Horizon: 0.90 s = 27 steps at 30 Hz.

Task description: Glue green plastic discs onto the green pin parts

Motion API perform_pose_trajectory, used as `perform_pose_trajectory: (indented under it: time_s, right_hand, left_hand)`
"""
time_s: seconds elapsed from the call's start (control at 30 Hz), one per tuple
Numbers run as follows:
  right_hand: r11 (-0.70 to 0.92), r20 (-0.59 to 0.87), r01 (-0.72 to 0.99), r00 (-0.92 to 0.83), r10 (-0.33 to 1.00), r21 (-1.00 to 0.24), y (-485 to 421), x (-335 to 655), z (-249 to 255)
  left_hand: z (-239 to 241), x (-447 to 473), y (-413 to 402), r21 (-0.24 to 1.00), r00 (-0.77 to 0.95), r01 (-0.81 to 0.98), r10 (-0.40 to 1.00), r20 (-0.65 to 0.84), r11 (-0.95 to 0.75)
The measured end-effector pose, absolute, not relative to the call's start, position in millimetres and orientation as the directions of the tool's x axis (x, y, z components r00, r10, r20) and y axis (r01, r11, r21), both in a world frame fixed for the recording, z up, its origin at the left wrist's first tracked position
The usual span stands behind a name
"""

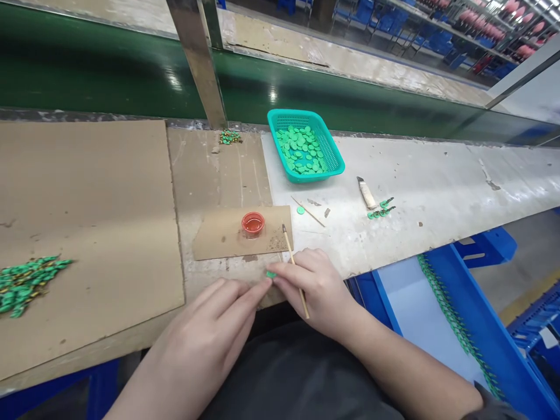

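A small green disc (270, 274) is pinched at the front edge of the table, where the fingertips of both hands meet. My left hand (214, 321) is closed, its thumb and index finger at the disc's near side. Closed as well, my right hand (312, 286) touches the disc from the right and keeps a thin brush (289, 245) with a wooden handle between its fingers. The dark brush tip points away from me, over a piece of cardboard (214, 239). On that cardboard stands a small red cup (252, 223) with liquid in it.
Beyond the cup is a teal basket (336, 166) of green discs. A loose green disc (300, 210), a thin stick (312, 214), a white tube (366, 193) and green-and-dark pieces (380, 213) lie rightward. Green-and-yellow pieces (26, 283) are piled left; a blue tray (464, 291) sits lower right.
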State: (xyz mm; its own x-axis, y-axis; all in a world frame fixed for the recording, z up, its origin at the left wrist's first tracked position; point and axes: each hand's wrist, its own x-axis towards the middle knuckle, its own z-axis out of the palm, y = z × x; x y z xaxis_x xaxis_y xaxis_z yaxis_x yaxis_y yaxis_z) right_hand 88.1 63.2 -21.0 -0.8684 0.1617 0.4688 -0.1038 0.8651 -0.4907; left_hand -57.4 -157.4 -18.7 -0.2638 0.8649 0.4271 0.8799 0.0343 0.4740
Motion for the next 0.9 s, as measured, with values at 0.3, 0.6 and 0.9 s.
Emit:
perform_pose_trajectory:
  time_s: [0.3, 0.6, 0.9]
  right_hand:
    - [0.404, 0.354, -0.169, -0.824, 0.442, -0.899, 94.7, 69.6, 9.8]
    - [0.564, 0.575, -0.316, -0.731, 0.368, -0.763, 105.2, 13.1, 20.2]
    - [0.783, 0.642, -0.307, -0.752, 0.149, -0.541, 102.3, -9.4, 6.5]
  left_hand:
    - [-20.2, -44.9, -154.6, 0.234, -0.182, 0.968, 0.895, 0.407, 0.091]
    - [-24.4, -38.5, -153.9, 0.284, -0.215, 0.954, 0.884, 0.414, 0.099]
    - [-21.9, -29.4, -155.2, 0.233, -0.239, 0.959, 0.902, 0.359, 0.162]
